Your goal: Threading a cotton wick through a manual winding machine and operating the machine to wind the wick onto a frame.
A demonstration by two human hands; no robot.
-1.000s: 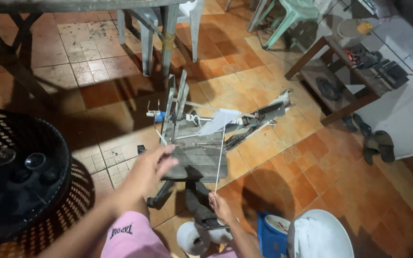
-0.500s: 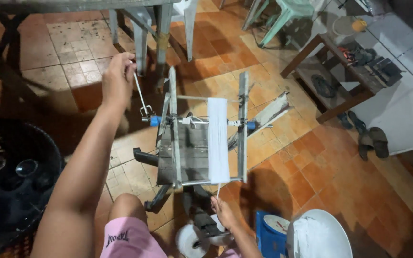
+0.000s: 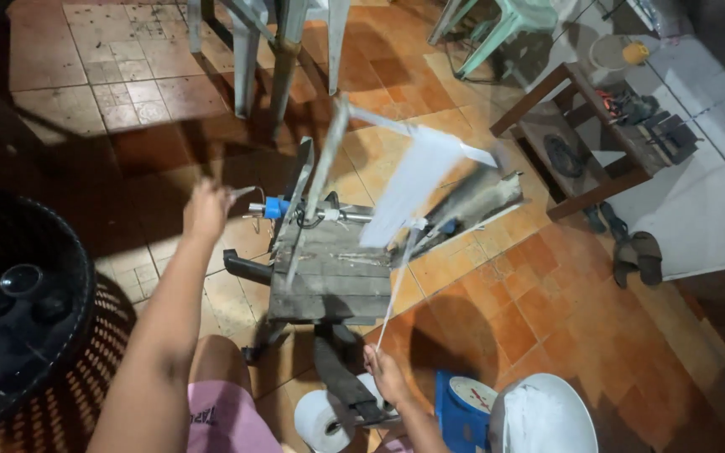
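Observation:
A wooden stand [image 3: 329, 281] on the tiled floor carries a spinning reel frame [image 3: 320, 180], blurred by motion. A band of white strand [image 3: 417, 180] is wound across the reel. My left hand [image 3: 206, 210] is closed on the metal crank handle [image 3: 245, 195] at the reel's left end, beside a blue hub [image 3: 277, 207]. My right hand [image 3: 383, 375] is low, in front of the stand. It pinches the white strand [image 3: 396, 289], which runs up to the reel. A white roll [image 3: 319, 421] lies by my knee.
A black mesh basket [image 3: 18, 294] holding dark round objects fills the left. Chair legs [image 3: 283, 59] and a green plastic chair [image 3: 505, 29] stand behind the reel. To the right are a wooden bench [image 3: 581, 143] with tools and sandals [image 3: 635, 256]. A blue scale [image 3: 463, 403] and a white bowl [image 3: 539, 415] are near my right hand.
My left hand has swung the crank from low, up high, then back down to mid height. The reel has turned and now sits tilted. My right hand has stayed put on the strand.

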